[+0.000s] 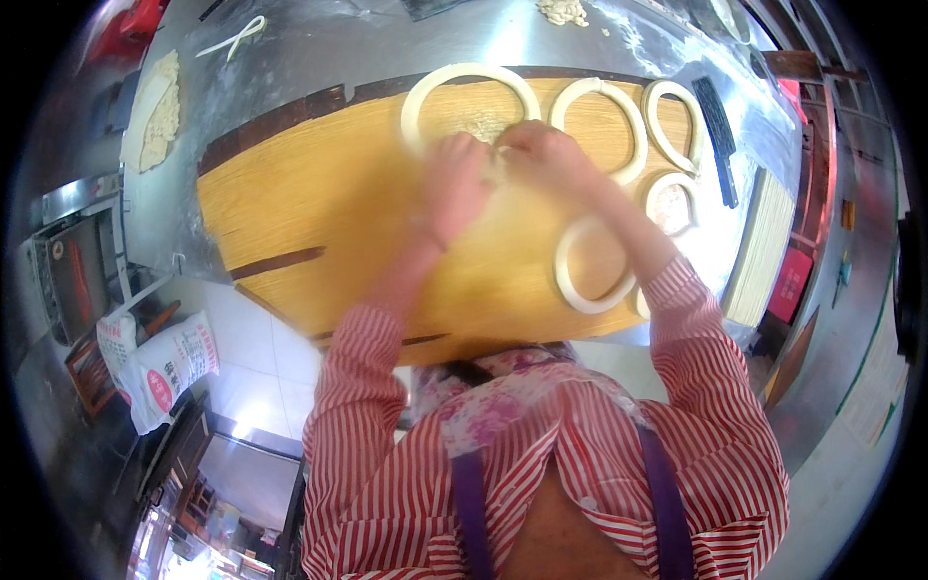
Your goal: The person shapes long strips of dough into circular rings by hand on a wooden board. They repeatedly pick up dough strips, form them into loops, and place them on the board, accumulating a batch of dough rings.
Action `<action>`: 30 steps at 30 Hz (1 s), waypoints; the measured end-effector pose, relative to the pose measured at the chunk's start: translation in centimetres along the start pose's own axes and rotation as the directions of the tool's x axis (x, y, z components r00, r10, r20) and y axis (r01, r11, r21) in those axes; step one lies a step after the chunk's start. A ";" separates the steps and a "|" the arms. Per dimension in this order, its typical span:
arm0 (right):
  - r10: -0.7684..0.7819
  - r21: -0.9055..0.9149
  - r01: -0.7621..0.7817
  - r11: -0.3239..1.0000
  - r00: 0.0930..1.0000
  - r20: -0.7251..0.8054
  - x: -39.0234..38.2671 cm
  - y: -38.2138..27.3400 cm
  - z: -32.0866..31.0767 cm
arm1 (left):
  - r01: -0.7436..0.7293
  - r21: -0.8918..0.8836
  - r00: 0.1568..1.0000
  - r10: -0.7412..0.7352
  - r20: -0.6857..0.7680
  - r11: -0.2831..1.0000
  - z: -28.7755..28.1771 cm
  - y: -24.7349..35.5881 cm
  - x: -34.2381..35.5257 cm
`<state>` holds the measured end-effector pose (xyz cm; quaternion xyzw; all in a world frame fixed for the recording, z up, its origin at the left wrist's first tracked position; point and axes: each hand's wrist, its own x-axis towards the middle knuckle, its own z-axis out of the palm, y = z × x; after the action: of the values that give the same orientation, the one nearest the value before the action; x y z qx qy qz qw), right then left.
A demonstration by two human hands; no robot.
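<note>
Striped red-and-white shirt [387,512] is filling the front of our view, with purple apron straps [471,503] running down it. Our left hand [456,184] and right hand [546,153] are almost meeting at the near side of a big pale dough ring [471,70], which is lying on the wooden board [319,193]. Both are showing fingers bent inward, but blur's hiding the tips, so we can't tell how closed they are or what they're gripping. We're probably working that near side, so we'd be pinching lightly, keeping the thickness even and not stretching the curve. More rings [639,130] are lying to the right, and past them a black cleaver [712,116] is resting on the metal counter [319,58]. Label-wise, a white sack [169,362] down left is showing red print and a round red mark; we're not making out any markings on the cleaver.
</note>
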<state>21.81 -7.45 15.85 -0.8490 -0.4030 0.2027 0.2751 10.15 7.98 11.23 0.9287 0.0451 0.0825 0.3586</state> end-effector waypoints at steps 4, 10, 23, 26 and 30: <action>-0.205 -0.190 0.180 0.965 0.971 -0.121 -0.5 0.8 2.0 | 0.039 -0.176 0.999 -0.043 -0.020 0.984 0.2 -1.9 0.3; -0.051 -0.071 0.037 0.997 0.976 -0.212 -0.6 0.6 3.0 | -0.071 0.066 0.992 0.077 -0.097 0.995 0.2 -1.4 0.0; 0.037 0.006 -0.037 0.999 0.969 -0.244 0.2 -1.1 3.1 | -0.022 -0.017 0.984 0.018 -0.179 1.000 0.5 -1.6 0.0; 0.028 -0.022 -0.035 0.999 0.966 -0.258 0.2 -0.9 3.7 | -0.071 -0.018 0.975 0.066 -0.211 0.997 0.8 -2.0 0.0; -0.071 -0.088 0.049 0.995 0.962 -0.264 0.2 0.1 4.3 | -0.072 0.011 0.976 0.073 -0.207 0.997 1.4 -2.2 0.0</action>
<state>19.50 -6.00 12.45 -0.8664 -0.3956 0.0616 0.2984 10.38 8.70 8.71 0.9168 0.0486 0.1918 0.3470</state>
